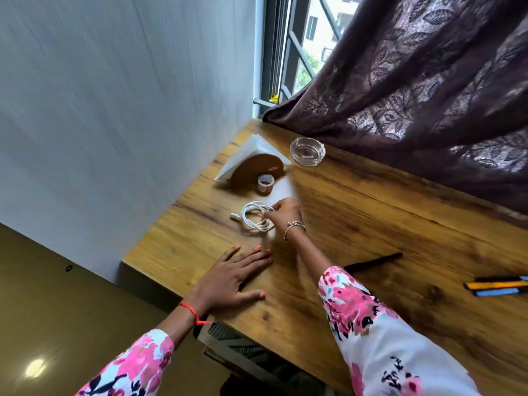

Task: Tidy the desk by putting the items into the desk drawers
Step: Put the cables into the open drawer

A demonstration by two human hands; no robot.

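Two hands: split roles.
Right hand [285,214]: pinches coiled white cable [257,226], likely to lift it.
Left hand [228,278]: flat on table [371,201], steadying.

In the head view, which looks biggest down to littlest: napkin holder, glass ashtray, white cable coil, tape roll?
1. napkin holder
2. white cable coil and glass ashtray: too alike to rank
3. tape roll

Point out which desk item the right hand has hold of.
The coiled white cable: the right hand pinches its loops, while the tape roll, glass ashtray and pens lie untouched.
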